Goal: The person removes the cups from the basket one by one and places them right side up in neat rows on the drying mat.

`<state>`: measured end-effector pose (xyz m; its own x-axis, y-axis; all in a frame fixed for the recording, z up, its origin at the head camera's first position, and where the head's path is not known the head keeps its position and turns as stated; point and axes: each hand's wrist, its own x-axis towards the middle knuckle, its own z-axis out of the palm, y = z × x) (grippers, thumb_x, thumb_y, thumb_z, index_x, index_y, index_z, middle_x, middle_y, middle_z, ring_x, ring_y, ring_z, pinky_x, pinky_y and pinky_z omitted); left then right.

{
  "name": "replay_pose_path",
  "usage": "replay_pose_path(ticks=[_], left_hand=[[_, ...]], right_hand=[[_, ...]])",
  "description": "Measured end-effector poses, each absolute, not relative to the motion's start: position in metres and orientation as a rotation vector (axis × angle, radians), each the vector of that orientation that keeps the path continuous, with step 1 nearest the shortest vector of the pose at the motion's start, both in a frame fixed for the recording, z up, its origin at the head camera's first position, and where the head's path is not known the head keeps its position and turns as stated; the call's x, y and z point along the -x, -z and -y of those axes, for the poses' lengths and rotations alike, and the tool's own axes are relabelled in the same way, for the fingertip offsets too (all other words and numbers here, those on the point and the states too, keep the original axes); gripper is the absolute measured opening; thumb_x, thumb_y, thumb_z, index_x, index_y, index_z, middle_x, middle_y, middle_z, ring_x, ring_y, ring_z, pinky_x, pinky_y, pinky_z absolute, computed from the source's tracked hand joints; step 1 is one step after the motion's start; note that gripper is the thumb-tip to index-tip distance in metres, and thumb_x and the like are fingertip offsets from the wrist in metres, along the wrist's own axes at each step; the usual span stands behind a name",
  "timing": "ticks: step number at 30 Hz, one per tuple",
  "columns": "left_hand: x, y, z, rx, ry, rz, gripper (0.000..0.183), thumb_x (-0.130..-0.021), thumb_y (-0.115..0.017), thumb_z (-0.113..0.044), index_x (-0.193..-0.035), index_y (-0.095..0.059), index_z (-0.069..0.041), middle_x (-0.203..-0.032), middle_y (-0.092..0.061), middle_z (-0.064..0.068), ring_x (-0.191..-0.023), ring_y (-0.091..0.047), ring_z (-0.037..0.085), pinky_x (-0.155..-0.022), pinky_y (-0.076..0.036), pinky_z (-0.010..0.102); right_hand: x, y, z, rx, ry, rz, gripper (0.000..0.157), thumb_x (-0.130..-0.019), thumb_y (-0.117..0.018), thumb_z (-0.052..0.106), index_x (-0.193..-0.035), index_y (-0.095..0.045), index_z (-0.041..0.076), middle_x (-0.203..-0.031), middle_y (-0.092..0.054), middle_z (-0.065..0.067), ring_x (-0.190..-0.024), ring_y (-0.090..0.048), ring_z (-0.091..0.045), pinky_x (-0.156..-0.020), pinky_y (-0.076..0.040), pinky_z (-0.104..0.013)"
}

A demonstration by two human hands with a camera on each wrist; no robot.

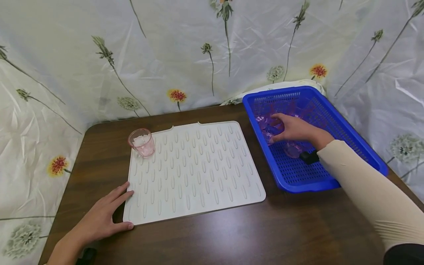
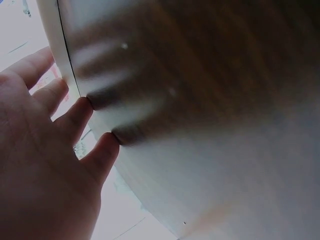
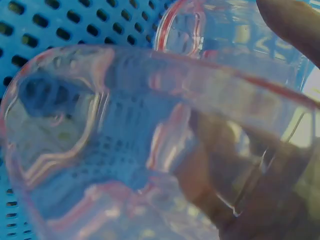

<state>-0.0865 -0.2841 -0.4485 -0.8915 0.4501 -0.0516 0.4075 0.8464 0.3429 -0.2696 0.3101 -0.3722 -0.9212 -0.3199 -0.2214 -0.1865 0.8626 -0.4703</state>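
Observation:
My right hand (image 1: 293, 128) reaches into the blue plastic basket (image 1: 281, 180). Its fingers and thumb curl round a clear pinkish glass (image 3: 125, 125), seen close up in the right wrist view. Another pink glass (image 3: 225, 30) lies just behind it there. With fingers spread, my left hand (image 1: 99, 217) rests at the left edge of the white drying mat (image 1: 195, 173), its fingertips touching the mat's edge and the table. A pink-tinted glass (image 1: 145, 149) stands upright on the mat's far left corner, with its rim up.
The basket holds several more pink transparent glasses (image 1: 293, 149), partly hidden by my right hand and wrist. Beneath everything is a dark brown wooden table (image 1: 225, 232). A floral curtain (image 1: 185, 55) hangs behind and along both sides.

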Motion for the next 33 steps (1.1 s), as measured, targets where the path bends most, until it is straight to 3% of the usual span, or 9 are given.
replay_pose_path(ticks=[7, 15, 19, 25, 33], left_hand=[[0.088, 0.449, 0.284, -0.669, -0.496, -2.892, 0.091, -0.074, -0.076, -0.064, -0.144, -0.051, -0.013, -0.158, -0.037, 0.017, -0.138, -0.043, 0.043, -0.102, -0.042, 0.063], [0.088, 0.449, 0.284, -0.686, -0.496, -2.909, 0.090, -0.073, -0.078, -0.062, -0.143, -0.052, -0.011, -0.157, -0.039, 0.017, -0.137, -0.044, 0.043, -0.100, -0.043, 0.063], [0.088, 0.449, 0.285, -0.671, -0.492, -2.901, 0.091, -0.073, -0.078, -0.063, -0.143, -0.052, -0.012, -0.157, -0.038, 0.016, -0.137, -0.044, 0.042, -0.101, -0.043, 0.064], [0.088, 0.448, 0.284, -0.663, -0.487, -2.897, 0.091, -0.073, -0.077, -0.064, -0.143, -0.052, -0.012, -0.158, -0.038, 0.016, -0.138, -0.044, 0.042, -0.101, -0.043, 0.064], [0.087, 0.449, 0.284, -0.663, -0.489, -2.890, 0.090, -0.073, -0.077, -0.064, -0.143, -0.053, -0.012, -0.157, -0.038, 0.018, -0.138, -0.043, 0.044, -0.101, -0.043, 0.064]], right_hand=[[0.273, 0.372, -0.311, 0.389, 0.530, -2.810, 0.086, -0.074, -0.085, 0.042, -0.136, -0.046, -0.003, -0.134, -0.059, -0.026, -0.122, -0.056, -0.044, -0.103, -0.043, -0.060], [0.278, 0.375, -0.319, 0.388, 0.785, -2.594, 0.090, -0.081, -0.083, 0.025, -0.149, -0.030, -0.002, -0.148, -0.046, -0.028, -0.132, -0.050, -0.046, -0.105, -0.044, -0.061], [0.280, 0.379, -0.323, 0.405, 0.810, -2.551, 0.087, -0.082, -0.081, 0.022, -0.150, -0.031, -0.001, -0.147, -0.047, -0.029, -0.133, -0.049, -0.047, -0.105, -0.044, -0.061], [0.281, 0.381, -0.321, 0.424, 0.804, -2.597, 0.081, -0.081, -0.082, 0.025, -0.146, -0.039, 0.002, -0.142, -0.054, -0.028, -0.131, -0.052, -0.044, -0.104, -0.045, -0.060], [0.281, 0.382, -0.321, 0.392, 0.744, -2.651, 0.086, -0.079, -0.084, 0.034, -0.146, -0.040, 0.003, -0.141, -0.055, -0.025, -0.131, -0.053, -0.042, -0.106, -0.044, -0.060]])
